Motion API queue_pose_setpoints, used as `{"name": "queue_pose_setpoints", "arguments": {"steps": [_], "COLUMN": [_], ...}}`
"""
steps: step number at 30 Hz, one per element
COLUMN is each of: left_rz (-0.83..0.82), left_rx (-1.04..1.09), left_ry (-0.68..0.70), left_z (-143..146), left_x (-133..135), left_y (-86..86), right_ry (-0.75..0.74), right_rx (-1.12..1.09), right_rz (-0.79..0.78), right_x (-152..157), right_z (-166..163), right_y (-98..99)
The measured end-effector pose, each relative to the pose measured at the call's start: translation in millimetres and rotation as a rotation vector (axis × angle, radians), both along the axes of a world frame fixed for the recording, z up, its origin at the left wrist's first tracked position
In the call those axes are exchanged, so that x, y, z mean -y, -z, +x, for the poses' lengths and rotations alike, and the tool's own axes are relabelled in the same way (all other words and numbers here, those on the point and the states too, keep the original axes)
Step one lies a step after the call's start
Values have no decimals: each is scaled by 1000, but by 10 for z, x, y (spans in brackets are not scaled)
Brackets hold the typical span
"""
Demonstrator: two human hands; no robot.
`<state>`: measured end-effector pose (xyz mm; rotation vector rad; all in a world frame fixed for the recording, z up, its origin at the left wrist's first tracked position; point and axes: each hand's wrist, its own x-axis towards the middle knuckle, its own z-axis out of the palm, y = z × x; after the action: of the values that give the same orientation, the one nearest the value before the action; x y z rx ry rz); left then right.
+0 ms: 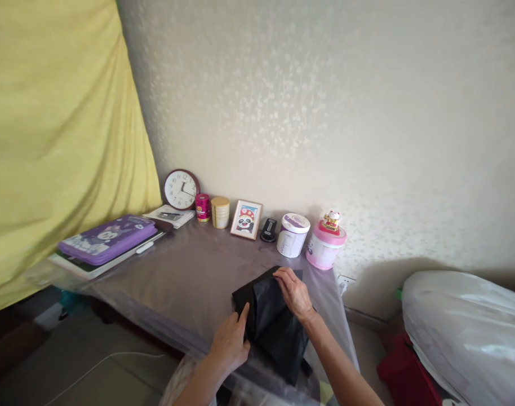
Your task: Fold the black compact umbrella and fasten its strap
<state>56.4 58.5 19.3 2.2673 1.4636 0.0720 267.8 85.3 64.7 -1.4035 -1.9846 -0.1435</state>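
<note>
The right hand [295, 294] pinches the far edge of a soft, black, folded sheet-like item [278, 332] between thumb and fingertips. The left hand [230, 341] rests against the item's left edge, index finger stretched out and the other fingers curled; whether it grips the edge cannot be told. The black item lies tilted at the near right part of a table [177, 276] covered in grey-brown under clear plastic.

Just beyond the black item, a white cylindrical tub with a purple-patterned lid [293, 235] stands near a pink-and-white round tub [324, 251], which is beyond it and to the right. A small gold-and-white cat figurine on a red base [331, 221] sits on the pink-and-white tub. Farther beyond the black item are a small black oblong device [268, 230] and, leftward from that, a wood-framed panda picture [245, 220], a cream jar with a tan lid [220, 213], a bright pink can [202, 208] and a round brown-rimmed clock [182, 189].

Far left of the black item, a purple cartoon-printed zip case [107, 239] lies on a flat, pale-edged stack [88, 273], near a hanging yellow cloth [63, 141]. Off the table, to the right of the black item, a bulging whitish plastic bag [464, 332] lies over something red [405, 372].
</note>
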Motion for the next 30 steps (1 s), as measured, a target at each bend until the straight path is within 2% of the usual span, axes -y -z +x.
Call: {"name": "queue_pose_setpoints", "arguments": {"steps": [4, 8, 12, 16, 21, 25, 30], "left_rz": [13, 20, 26, 70, 107, 114, 160], "left_rx": [12, 18, 25, 87, -29, -84, -39], "left_ry": [-2, -4, -20, -85, -25, -24, -26], "left_z": [-6, -13, -48, -84, 8, 94, 94], "left_x": [-33, -42, 17, 134, 218, 179, 151], "left_y": [29, 47, 26, -72, -133, -37, 91], "right_ry": [19, 47, 51, 54, 55, 52, -81], "right_rx": [121, 285, 346, 360, 361, 350, 177], "right_rz": [-30, -118, -159, -171, -175, -169, -80], "right_x": [-293, -450, -474, -460, -490, -416, -21], "right_z": [-170, -270, -298, -293, -283, -288, -280], "right_y": [83, 186, 236, 245, 250, 211, 231]}}
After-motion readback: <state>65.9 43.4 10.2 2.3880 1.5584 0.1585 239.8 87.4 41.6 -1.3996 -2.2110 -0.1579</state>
